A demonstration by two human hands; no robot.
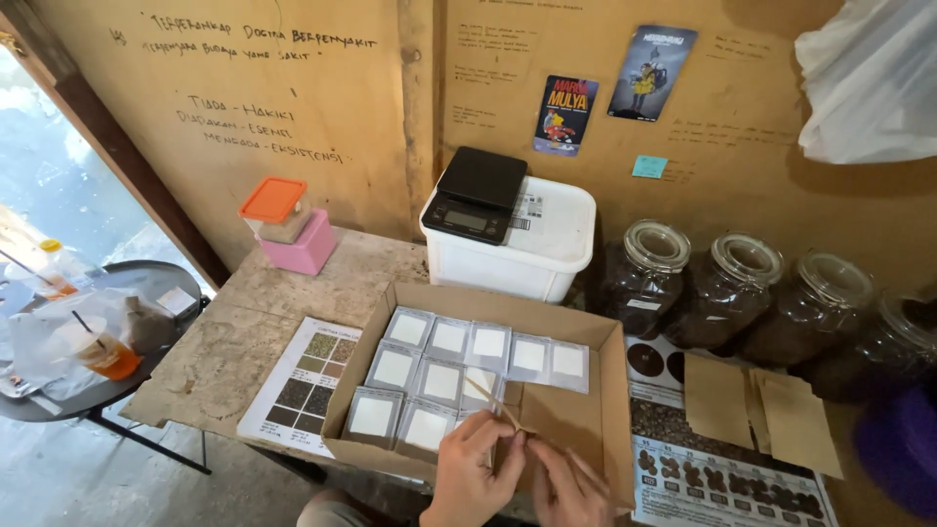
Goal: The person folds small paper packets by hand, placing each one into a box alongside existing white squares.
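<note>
Eleven packets sitting in the box, one more being handled

Eleven or so small white-windowed packets [441,376] are already lying in rows inside the open cardboard box [605,390], filling its 9 o'clock half; the half toward 3 o'clock is showing bare cardboard, so by my reading the filling is roughly halfway along.

At 6 o'clock of the box, both hands are working together on a thin wooden stick [493,402] and what seems to be another packet, mostly hidden beneath the fingers. The left hand [468,478] is curling its grip closed around the near end of the stick; the right hand [568,486] is pinching with fingertips pressed together just beside it, though I cannot tell exactly what it is pinching.

Brown paper bags [756,405] are lying flat on the counter [234,342] at 3 o'clock of the box, untouched. A black scale [475,193] is resting on a white tub [527,249] at 12 o'clock, with glass jars [727,293] of dark beans lined up beyond.
</note>
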